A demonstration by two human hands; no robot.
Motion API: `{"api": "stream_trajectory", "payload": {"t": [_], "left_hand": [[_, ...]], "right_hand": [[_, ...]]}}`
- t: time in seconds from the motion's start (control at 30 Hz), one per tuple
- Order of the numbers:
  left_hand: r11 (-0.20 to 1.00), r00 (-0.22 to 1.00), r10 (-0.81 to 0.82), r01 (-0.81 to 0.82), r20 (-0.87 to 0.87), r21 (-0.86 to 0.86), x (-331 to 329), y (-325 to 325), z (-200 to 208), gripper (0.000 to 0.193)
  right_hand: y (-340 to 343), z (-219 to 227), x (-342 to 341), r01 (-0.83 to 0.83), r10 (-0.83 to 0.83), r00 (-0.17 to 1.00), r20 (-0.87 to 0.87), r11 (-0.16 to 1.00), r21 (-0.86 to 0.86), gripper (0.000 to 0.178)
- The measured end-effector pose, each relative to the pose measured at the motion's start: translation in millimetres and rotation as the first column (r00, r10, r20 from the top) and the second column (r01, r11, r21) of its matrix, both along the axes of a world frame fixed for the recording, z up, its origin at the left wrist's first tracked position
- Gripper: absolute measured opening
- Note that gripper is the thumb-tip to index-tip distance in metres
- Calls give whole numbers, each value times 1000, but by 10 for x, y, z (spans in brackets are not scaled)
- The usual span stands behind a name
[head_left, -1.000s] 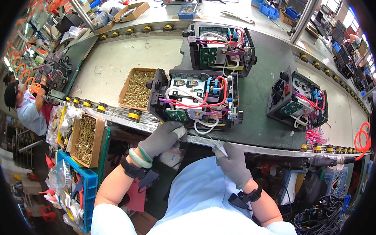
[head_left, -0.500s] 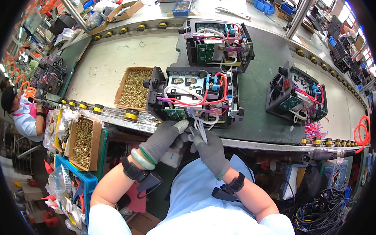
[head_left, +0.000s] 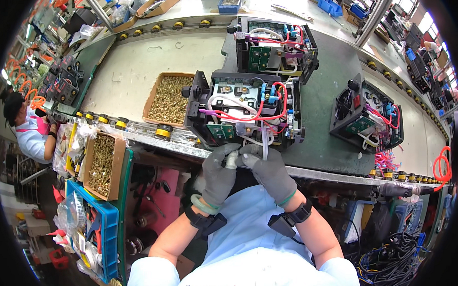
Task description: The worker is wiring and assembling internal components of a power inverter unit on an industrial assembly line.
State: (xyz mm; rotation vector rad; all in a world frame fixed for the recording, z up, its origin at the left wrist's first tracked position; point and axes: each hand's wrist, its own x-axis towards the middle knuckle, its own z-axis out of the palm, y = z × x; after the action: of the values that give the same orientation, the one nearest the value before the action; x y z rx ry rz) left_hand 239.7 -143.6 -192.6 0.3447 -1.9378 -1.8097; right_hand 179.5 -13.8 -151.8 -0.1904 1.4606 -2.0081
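Observation:
Both my hands wear grey gloves and meet at the near edge of the bench, in front of an open black electrical unit (head_left: 250,111) with red, white and purple wires. My right hand (head_left: 271,176) is closed on a few translucent white cable ties (head_left: 265,140), whose ends stand up against the unit's front. Close beside it, my left hand (head_left: 219,175) has its fingers bent into a pinch, fingertips almost touching the right hand's. What lies between the left fingertips is too small or hidden to name.
Two similar units stand on the green board, one behind (head_left: 276,51) and one to the right (head_left: 368,117). Cardboard trays of brass-coloured fasteners sit left (head_left: 167,101) and lower left (head_left: 103,166). An orange coiled hose (head_left: 442,165) hangs at right. A co-worker (head_left: 32,131) is at far left.
My left hand has drawn back from the unit's lower front and turned toward my right hand. The cable ties now point upward rather than fanning out between the hands. The view has shifted slightly.

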Motion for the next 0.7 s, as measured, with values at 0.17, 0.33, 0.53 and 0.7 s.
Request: {"api": "stream_trajectory", "payload": {"t": [0.17, 0.33, 0.53, 0.7], "left_hand": [[998, 991, -20, 12, 135, 59, 20, -52, 125, 16], [999, 984, -38, 43, 176, -23, -20, -62, 238, 15], [981, 993, -32, 54, 118, -188, -21, -64, 316, 16], [994, 989, -50, 63, 140, -92, 4, -102, 270, 16]], "right_hand": [[11, 78, -2, 33, -34, 999, -2, 963, 266, 18], [-6, 86, 32, 87, -92, 995, 29, 985, 149, 22], [-46, 35, 46, 81, -80, 997, -12, 984, 161, 23], [-97, 85, 57, 108, -109, 994, 0, 979, 175, 24]]}}
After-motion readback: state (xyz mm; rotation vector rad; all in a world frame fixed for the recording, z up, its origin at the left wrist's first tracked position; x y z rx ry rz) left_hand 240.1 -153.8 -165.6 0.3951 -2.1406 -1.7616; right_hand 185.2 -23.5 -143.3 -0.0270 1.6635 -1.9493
